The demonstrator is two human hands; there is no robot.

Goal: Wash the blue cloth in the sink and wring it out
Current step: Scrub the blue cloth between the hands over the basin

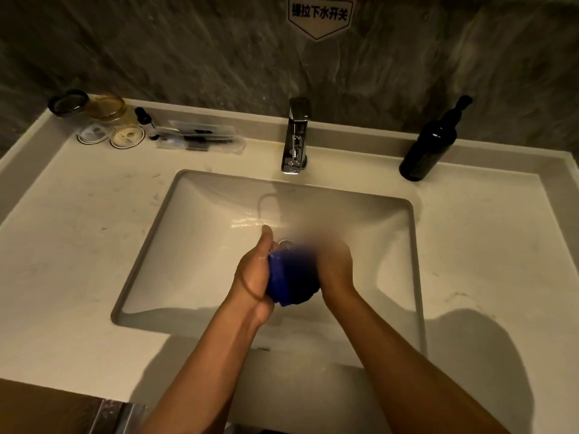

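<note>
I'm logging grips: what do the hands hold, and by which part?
Both hold the bunched blue cloth over the sink: left hand on its left side, blurred right hand on its right.

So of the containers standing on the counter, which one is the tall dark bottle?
The dark bottle right of the faucet, alone by the back wall; the others, squat jars, cluster at the far left.

We see the blue cloth [293, 278] bunched into a tight, dark blue wad above the middle of the sink [200, 245], just nearer the front edge than the drain. The sink is a white rectangular basin sunk into the counter, its floor glistening wet toward the back edge. The cloth's right side is blurred.
</note>
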